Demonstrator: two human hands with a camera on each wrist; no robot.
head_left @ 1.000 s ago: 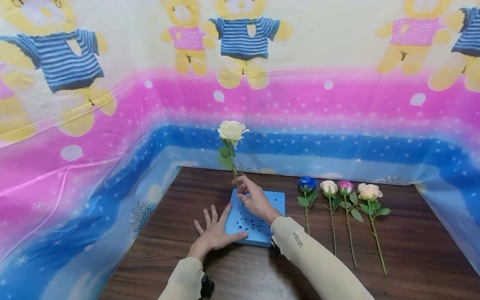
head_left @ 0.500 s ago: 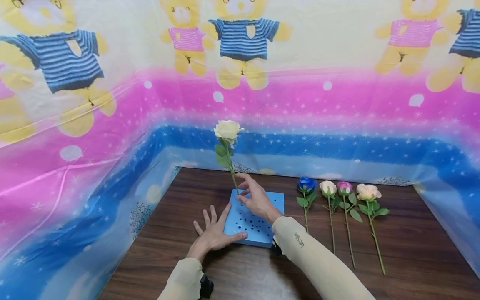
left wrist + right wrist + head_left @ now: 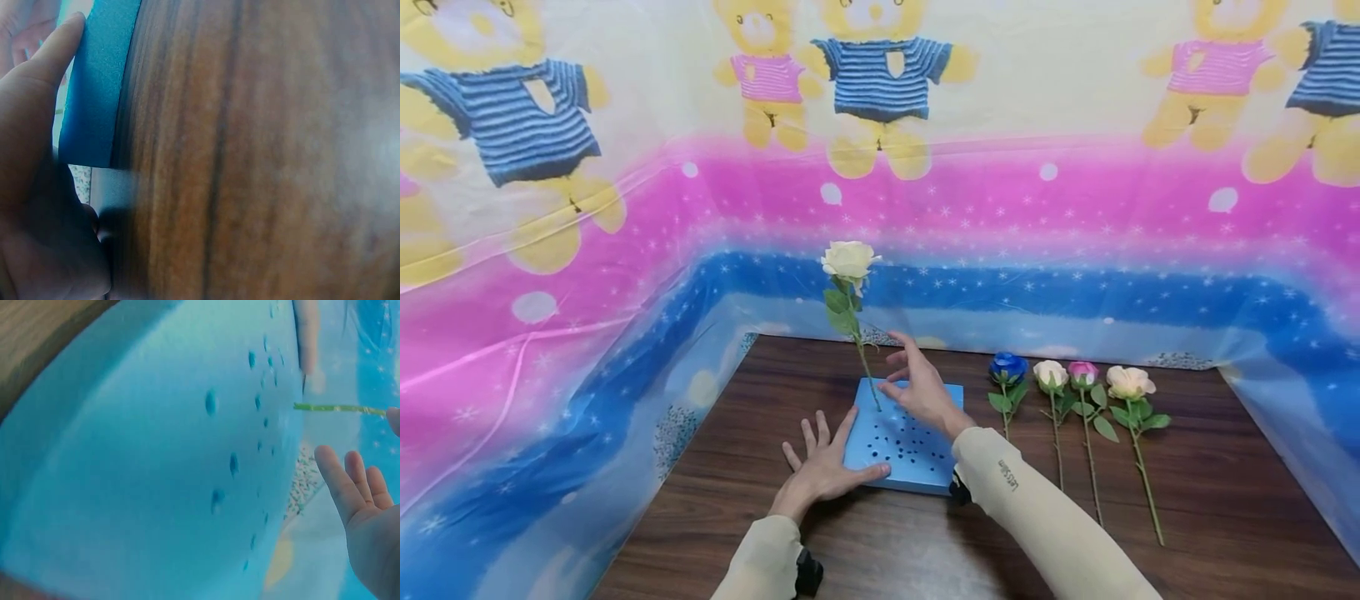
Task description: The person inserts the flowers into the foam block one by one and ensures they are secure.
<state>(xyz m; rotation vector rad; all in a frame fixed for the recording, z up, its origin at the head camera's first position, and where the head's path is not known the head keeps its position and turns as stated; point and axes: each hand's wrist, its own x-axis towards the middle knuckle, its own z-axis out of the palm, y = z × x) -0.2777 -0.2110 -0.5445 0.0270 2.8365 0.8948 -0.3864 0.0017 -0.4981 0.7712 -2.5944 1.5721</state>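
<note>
A white rose (image 3: pixel 850 260) with green leaves stands in a blue foam block (image 3: pixel 917 477) full of small holes, its stem leaning slightly left. My right hand (image 3: pixel 928 396) is just right of that stem, fingers parted and extended; in the right wrist view the green stem (image 3: pixel 340 408) runs from the block past the spread fingers (image 3: pixel 337 478). My left hand (image 3: pixel 827 471) rests along the block's left side, fingers splayed, thumb on its front left corner. From the left wrist, the hand (image 3: pixel 31 137) shows against the block's blue side (image 3: pixel 97 94).
On the dark wooden table (image 3: pixel 730 517) several roses lie in a row to the right: a blue one (image 3: pixel 1007 367), a cream one (image 3: pixel 1050 375), a pink one (image 3: pixel 1083 373) and a peach one (image 3: pixel 1131 382). A bear-printed cloth (image 3: pixel 985 225) hangs behind the table.
The white rose has tilted left and its stem now stands in the block. My right hand's fingers have come off the stem and drawn right. The left hand has stayed on the block.
</note>
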